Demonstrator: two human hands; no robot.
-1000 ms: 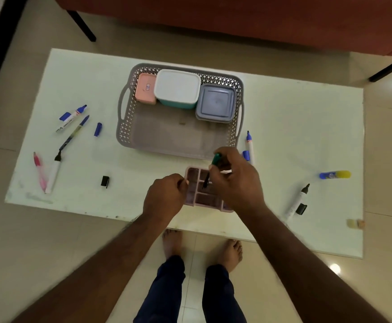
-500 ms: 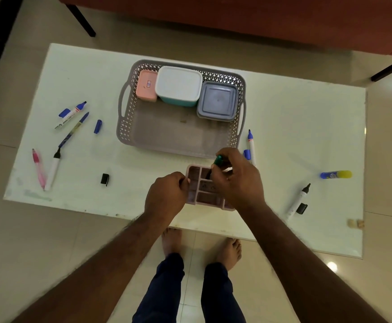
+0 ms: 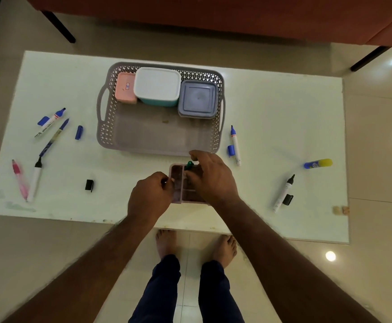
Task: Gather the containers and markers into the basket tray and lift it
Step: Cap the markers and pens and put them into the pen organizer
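A grey basket tray stands at the table's middle. It holds a pink box, a white-lidded container and a grey-blue lidded container along its far side. Just in front of it lies a pink divided container. My left hand grips its left edge. My right hand covers its right side and pinches a green marker over a compartment. Loose markers lie left and right.
On the white table also lie a pink pen, a black marker at left, loose caps, a black marker at right and a blue-yellow glue stick. A red sofa stands beyond. My bare feet are below the near edge.
My right hand has lowered and tilted the green marker down into the divided container. My left hand stays on the container's left edge.
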